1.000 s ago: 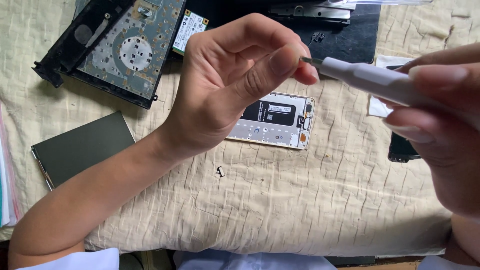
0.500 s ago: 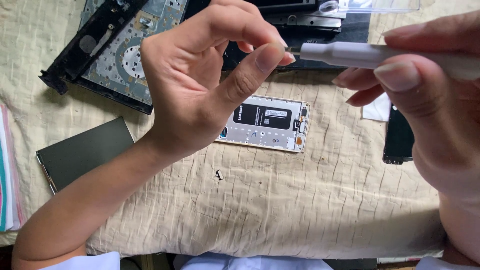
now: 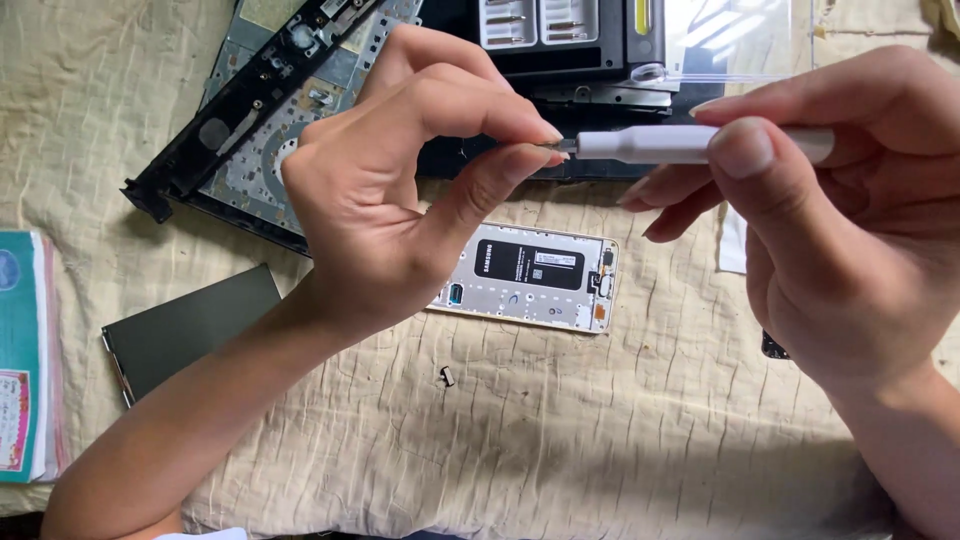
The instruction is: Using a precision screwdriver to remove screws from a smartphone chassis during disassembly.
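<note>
Nearest, below both hands, a tiny dark part (image 3: 447, 376) lies loose on the beige cloth (image 3: 640, 450); just under the left fingers an opened phone (image 3: 530, 278) rests back-up; the left hand (image 3: 400, 210) pinches thumb and forefinger tight on the metal tip of a white screwdriver (image 3: 690, 144), seemingly to steady or seat the bit; the right hand (image 3: 840, 230) grips its handle, thumb pressed on top; the tool runs level, tip pointing left; beyond the fingers, a dark dismantled chassis (image 3: 250, 130) and a bit case (image 3: 560, 30).

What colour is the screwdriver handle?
White; the screwdriver in the right hand shows best in the head view.
</note>
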